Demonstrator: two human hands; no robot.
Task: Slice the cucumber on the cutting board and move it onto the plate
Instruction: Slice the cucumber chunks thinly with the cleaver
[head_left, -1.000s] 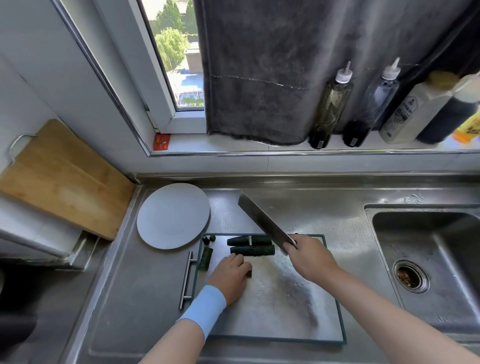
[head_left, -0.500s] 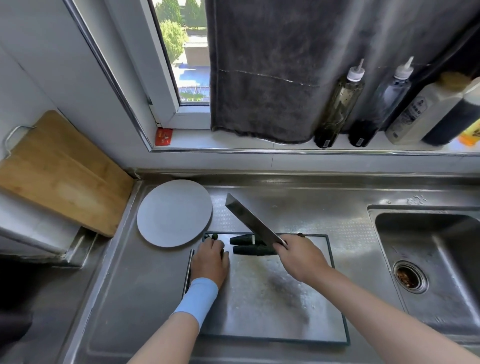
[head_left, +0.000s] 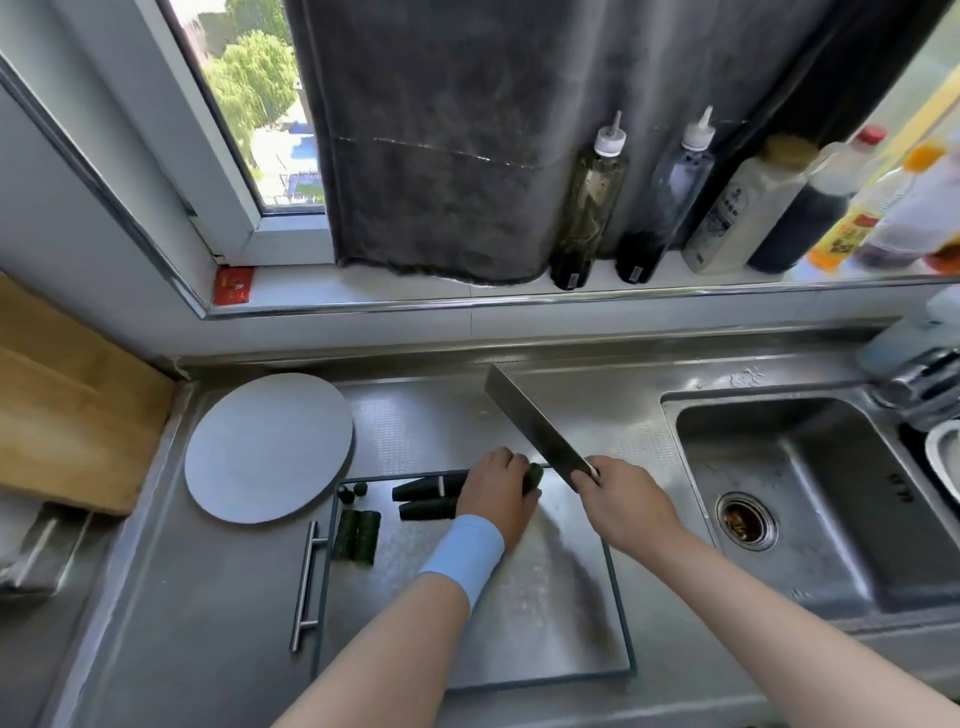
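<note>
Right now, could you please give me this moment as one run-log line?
left hand holds cucumber on cutting board | right hand grips knife, blade raised | cut pieces at board's left | no cucumber on plate

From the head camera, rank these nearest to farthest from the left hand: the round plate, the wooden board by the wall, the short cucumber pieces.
1. Short cucumber pieces, just left of the left hand, on the cutting board.
2. Round plate, farther left, on the counter.
3. Wooden board, far left against the wall.
</note>
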